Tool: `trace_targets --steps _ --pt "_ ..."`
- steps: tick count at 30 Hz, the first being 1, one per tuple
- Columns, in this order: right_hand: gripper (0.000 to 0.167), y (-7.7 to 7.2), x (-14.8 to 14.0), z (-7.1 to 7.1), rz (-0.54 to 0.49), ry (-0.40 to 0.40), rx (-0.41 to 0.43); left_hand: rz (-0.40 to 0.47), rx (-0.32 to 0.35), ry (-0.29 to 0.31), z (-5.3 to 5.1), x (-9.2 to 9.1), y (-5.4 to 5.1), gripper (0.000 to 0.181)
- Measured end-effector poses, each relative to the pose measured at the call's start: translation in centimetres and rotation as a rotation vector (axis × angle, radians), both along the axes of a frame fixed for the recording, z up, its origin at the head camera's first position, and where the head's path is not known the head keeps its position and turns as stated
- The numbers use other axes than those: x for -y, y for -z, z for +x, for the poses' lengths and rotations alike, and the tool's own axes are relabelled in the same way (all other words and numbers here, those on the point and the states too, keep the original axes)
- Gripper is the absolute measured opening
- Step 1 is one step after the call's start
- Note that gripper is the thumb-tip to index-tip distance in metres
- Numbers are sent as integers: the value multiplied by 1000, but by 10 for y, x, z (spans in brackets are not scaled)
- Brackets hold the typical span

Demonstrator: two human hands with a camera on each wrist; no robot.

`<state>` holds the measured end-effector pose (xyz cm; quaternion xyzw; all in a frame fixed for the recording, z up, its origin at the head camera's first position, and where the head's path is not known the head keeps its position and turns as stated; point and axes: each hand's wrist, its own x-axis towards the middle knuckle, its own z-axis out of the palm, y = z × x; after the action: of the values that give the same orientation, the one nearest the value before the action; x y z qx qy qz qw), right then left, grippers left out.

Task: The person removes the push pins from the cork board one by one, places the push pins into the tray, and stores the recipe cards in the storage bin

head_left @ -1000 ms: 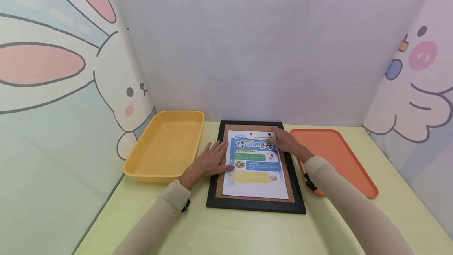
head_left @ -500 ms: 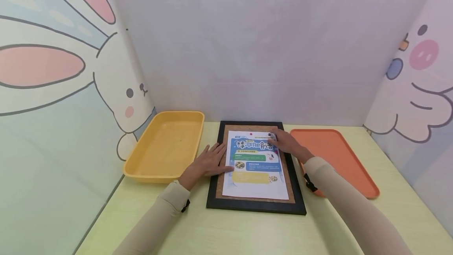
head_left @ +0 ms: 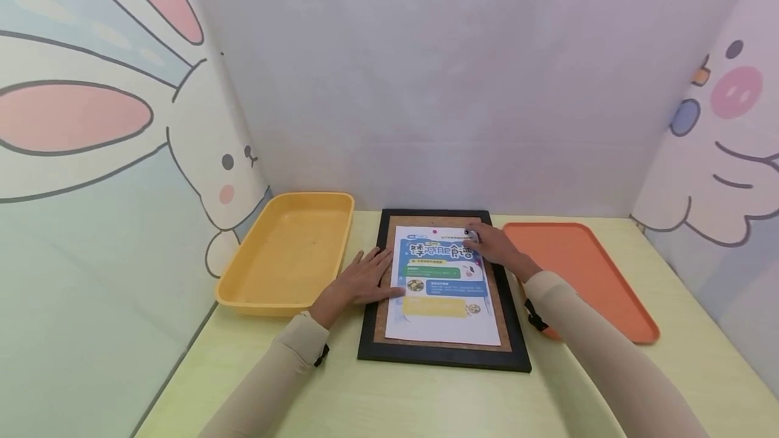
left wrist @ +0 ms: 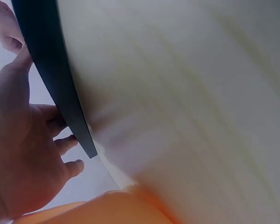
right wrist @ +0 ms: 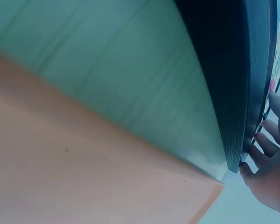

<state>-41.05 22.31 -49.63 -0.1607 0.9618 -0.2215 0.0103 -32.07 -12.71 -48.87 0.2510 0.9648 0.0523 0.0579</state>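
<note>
A corkboard with a black frame (head_left: 444, 355) lies flat on the table, and a printed sheet (head_left: 447, 326) rests on its cork. My left hand (head_left: 360, 278) lies with spread fingers across the frame's left side, its thumb on the sheet's left edge. At the sheet's top right corner is my right hand (head_left: 496, 245), fingers over the corner beside a small dark pin (head_left: 466, 232). A pink pin (head_left: 435, 232) sits at the sheet's top. The left wrist view shows my left hand (left wrist: 32, 149) at the frame (left wrist: 60, 74); the right wrist view shows my right hand (right wrist: 270, 168) along the frame (right wrist: 228, 84).
To the left of the board stands a yellow tray (head_left: 292, 252), close to my left hand. An orange tray (head_left: 578, 269) lies to the right, partly under my right forearm. Curtains with cartoon animals rise behind and at both sides of the table (head_left: 414, 401).
The head view has shifted slightly, moving the whole scene a little to the right. Both hands stay in nearly the same places on the board.
</note>
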Motion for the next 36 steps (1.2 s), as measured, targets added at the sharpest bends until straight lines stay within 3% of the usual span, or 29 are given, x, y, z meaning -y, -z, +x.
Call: trace_targets --steps 13,24,36 --pt "46 1 -3 -1 -73 -16 -17 -17 7 -10 2 -2 -2 105" --pt "38 8 -9 -12 -127 -4 -50 -19 -4 -7 4 -4 -3 105" --pt "31 2 -8 -14 -172 30 -48 -30 -11 -16 4 -3 -2 105"
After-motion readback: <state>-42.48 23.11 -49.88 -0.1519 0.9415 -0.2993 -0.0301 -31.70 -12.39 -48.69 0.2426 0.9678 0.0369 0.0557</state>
